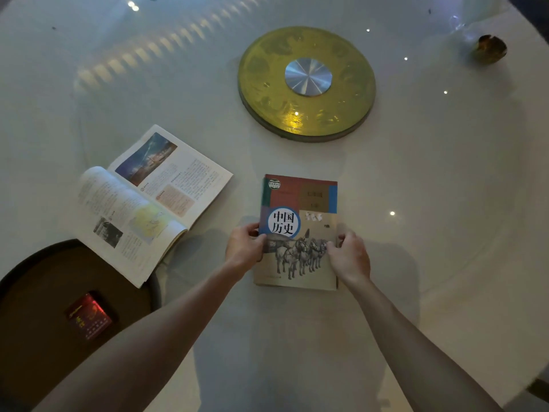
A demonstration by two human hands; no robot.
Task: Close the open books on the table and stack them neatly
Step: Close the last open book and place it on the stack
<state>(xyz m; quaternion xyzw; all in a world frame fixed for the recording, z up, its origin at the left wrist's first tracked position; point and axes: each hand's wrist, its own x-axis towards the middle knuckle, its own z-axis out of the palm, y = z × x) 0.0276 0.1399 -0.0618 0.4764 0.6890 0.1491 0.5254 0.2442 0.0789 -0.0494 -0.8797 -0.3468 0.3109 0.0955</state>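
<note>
On table [416,173], closed book [297,233] w/ both grips grasping edges, left hand [244,248], right hand [350,257], open book [148,200] beside.

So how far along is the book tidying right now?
One book is shut: the history book lies cover up, gripped by the left hand and right hand. The open book on its left is not yet closed, and nothing is stacked.

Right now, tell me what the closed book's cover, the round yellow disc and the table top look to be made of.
Closed book: coated paper cover, judging by its printed colour picture and thin edges. Round yellow disc: probably glass or glossy plastic over a patterned gold layer, since it reflects lights; its centre cap looks like brushed metal. Table top: glossy pale stone or glass, mirroring ceiling lights; which one is unclear.
</note>
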